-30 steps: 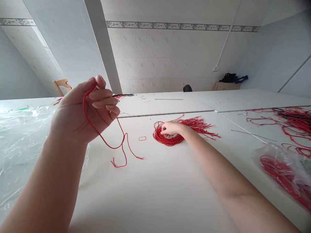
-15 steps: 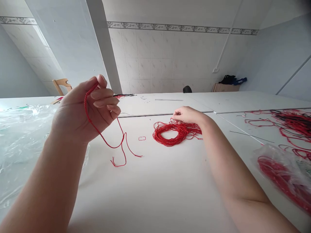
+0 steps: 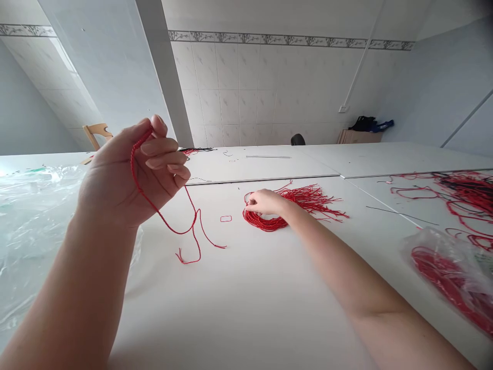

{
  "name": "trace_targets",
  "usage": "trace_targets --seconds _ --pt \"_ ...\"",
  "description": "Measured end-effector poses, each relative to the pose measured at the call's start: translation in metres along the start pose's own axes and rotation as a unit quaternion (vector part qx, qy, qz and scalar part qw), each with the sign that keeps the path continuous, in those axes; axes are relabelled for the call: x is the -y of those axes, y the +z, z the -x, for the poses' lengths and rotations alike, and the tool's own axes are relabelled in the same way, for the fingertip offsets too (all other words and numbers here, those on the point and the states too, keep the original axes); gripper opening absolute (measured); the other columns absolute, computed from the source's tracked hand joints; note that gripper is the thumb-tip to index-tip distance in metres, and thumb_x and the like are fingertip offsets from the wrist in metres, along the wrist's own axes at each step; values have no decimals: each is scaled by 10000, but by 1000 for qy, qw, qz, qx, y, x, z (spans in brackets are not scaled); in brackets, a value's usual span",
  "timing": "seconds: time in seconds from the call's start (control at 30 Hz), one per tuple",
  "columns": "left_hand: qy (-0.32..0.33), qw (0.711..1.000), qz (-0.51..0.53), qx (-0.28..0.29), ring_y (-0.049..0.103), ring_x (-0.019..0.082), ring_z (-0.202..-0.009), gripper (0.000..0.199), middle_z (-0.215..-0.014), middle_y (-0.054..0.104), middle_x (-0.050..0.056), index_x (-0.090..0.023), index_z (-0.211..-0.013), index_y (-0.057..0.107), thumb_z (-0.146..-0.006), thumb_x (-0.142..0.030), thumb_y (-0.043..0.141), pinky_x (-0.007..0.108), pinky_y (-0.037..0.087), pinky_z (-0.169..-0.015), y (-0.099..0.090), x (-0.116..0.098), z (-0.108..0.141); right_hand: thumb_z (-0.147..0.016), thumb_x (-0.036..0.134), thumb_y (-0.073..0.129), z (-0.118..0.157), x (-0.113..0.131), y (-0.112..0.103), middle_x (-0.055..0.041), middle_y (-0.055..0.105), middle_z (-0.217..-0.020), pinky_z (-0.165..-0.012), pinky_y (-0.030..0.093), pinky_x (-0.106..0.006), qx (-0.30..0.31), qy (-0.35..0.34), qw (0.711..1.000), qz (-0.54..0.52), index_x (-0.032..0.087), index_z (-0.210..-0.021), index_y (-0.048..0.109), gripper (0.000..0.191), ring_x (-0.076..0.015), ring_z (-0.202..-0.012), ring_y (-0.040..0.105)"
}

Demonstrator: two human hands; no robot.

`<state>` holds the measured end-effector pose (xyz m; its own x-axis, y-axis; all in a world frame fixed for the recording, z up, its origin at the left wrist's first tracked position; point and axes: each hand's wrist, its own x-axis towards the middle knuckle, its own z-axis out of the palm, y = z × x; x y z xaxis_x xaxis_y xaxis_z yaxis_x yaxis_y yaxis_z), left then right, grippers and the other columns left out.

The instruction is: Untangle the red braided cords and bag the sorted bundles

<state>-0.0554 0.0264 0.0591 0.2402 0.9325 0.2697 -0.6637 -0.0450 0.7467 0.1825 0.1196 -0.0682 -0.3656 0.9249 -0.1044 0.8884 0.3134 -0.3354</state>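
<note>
The left hand (image 3: 133,172) pinches one twisted red cord (image 3: 194,220) between thumb and forefinger, its loop and two frayed tails below. Left of that hand lies crumpled clear plastic (image 3: 34,231); right of it, one thin red rectangle (image 3: 226,221). On the smooth white counter (image 3: 231,303), the right hand (image 3: 265,202), fingers bunched, touches one round coil (image 3: 265,224) of many red strands; whether it grips any I cannot tell.

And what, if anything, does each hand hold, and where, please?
Left hand: red cord loop, pinched at its top. Right hand: at the red cord coil; hold unclear.
</note>
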Motion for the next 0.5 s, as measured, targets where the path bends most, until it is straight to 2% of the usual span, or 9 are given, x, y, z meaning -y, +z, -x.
trace_targets --seconds 0.1,0.2,0.33,0.43,0.5 --pt "-2 1000 0 3 493 63 -450 249 -529 471 -60 -183 -869 629 -1037 -191 445 193 508 -506 -2 0 -1 -902 343 657 -12 5 20 -97 687 -949 -695 414 -293 -21 20 999 22 161 -883 661 183 -212 -866 622" --pt "0 1000 -2 13 494 60 -458 274 -535 470 -61 -180 -879 629 -1053 -199 419 191 507 -513 -4 0 -2 -866 343 698 -13 4 21 -61 666 -857 -661 407 -292 -20 28 999 1 173 -840 643 180 -191 -776 596" --pt "7 1000 -10 18 496 53 -467 342 -540 459 -64 -175 -878 625 -1082 -203 352 187 509 -526 -3 0 -1 -884 402 655 5 -13 -12 -19 587 -686 -558 323 -284 -28 16 996 -80 192 -709 582 284 -144 -595 500" --pt "10 1000 -9 16 482 48 -458 349 -536 449 -65 -175 -878 625 -1085 -214 347 182 502 -515 -1 1 0 -947 478 557 25 -32 -44 -30 630 -792 -584 391 -274 -65 -3 987 -150 200 -821 586 306 -136 -628 523" --pt "11 1000 -10 19 474 48 -457 354 -533 448 -65 -174 -878 627 -1087 -218 345 181 501 -512 -1 2 0 -956 508 546 37 -43 -61 -57 666 -939 -674 477 -274 -95 -45 965 -241 200 -883 598 321 -147 -743 590"
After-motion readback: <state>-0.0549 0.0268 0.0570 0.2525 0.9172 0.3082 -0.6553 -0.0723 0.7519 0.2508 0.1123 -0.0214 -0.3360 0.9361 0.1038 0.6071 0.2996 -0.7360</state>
